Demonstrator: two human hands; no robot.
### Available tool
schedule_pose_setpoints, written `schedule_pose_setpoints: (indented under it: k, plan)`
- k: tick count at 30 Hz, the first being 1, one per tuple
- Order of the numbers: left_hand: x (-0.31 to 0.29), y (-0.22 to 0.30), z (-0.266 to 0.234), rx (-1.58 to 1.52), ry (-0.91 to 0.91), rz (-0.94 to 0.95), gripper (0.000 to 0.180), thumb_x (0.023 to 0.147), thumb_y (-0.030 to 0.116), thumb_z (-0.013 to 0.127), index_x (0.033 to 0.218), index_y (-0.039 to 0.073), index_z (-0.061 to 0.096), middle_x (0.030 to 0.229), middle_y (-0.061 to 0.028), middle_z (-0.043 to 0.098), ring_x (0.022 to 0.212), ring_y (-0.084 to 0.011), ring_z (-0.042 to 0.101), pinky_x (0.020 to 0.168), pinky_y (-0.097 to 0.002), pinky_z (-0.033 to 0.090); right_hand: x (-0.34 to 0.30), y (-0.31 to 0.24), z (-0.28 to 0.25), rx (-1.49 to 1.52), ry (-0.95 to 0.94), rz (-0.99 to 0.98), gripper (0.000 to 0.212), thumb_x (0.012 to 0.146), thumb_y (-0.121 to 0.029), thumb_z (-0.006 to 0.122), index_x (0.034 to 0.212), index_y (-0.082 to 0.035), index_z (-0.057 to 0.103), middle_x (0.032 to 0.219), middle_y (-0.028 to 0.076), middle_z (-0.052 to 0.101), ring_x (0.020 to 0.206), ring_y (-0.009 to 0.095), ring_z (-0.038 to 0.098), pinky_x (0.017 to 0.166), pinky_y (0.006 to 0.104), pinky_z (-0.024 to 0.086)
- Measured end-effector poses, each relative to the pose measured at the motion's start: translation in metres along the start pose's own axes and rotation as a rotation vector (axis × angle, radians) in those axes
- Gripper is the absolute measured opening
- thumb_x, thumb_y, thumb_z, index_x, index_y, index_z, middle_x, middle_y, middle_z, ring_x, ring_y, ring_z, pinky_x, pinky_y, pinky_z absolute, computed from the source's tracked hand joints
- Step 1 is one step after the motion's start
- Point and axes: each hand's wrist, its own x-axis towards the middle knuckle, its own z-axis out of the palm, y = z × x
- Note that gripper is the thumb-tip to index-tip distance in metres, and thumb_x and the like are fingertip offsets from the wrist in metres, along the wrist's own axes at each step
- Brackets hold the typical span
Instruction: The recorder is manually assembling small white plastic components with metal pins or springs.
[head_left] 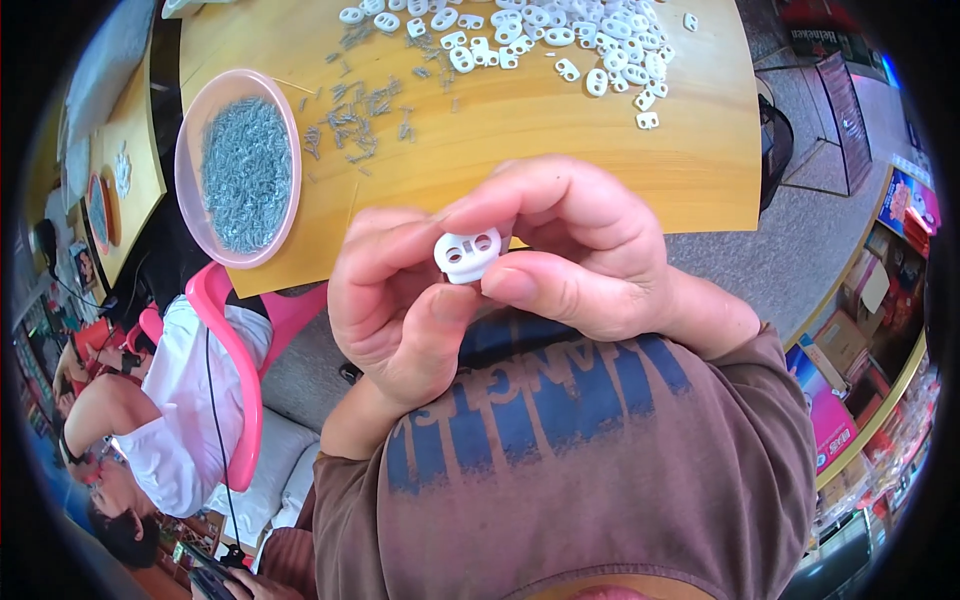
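A white two-hole cord lock [468,268] is pinched between both my hands, just past the near edge of the wooden table [560,170]. My left hand [390,300] grips its left side with thumb and curled fingers. From the other side, the thumb and bent fingers of my right hand [595,255] press on it. Both its holes face up, with a small slot between them. Many similar white cord lock pieces [540,22] lie heaped at the table's far side. Small metal springs [365,110] are scattered left of that heap.
A pink oval bowl [187,165] full of small springs stands at the table's left edge. Beyond it, a person in white [190,400] sits on a pink chair [245,420]. Shelves with boxes [850,330] line the right side. A thin stick [353,203] lies near the table's front.
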Motion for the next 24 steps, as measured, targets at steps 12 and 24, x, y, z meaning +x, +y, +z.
schedule_pose_setpoints:
  k: [12,24]
  plan:
    - [0.009,0.003,0.011,-0.027,0.033,-0.130,0.028,0.086,0.022,0.050,0.100,-0.002,0.049,0.091,-0.0090,0.047,0.075,-0.0118,0.047,0.067,-0.0243,0.040,-0.007,-0.010,-0.005,0.020,0.097,0.084,0.027,0.084,-0.002,0.052,0.109,0.002,0.044,0.099,0.011,0.055,0.088,0.012,0.054,0.076,0.0248,0.045]
    - [0.019,0.000,0.004,0.073,0.049,-0.161,0.016,0.088,0.013,0.046,0.095,-0.001,0.049,0.085,-0.0070,0.047,0.066,-0.0083,0.046,0.060,-0.0215,0.040,0.001,-0.015,-0.013,-0.166,0.020,0.111,0.031,0.083,-0.003,0.052,0.113,0.004,0.045,0.102,0.010,0.054,0.094,0.014,0.053,0.081,0.0252,0.042]
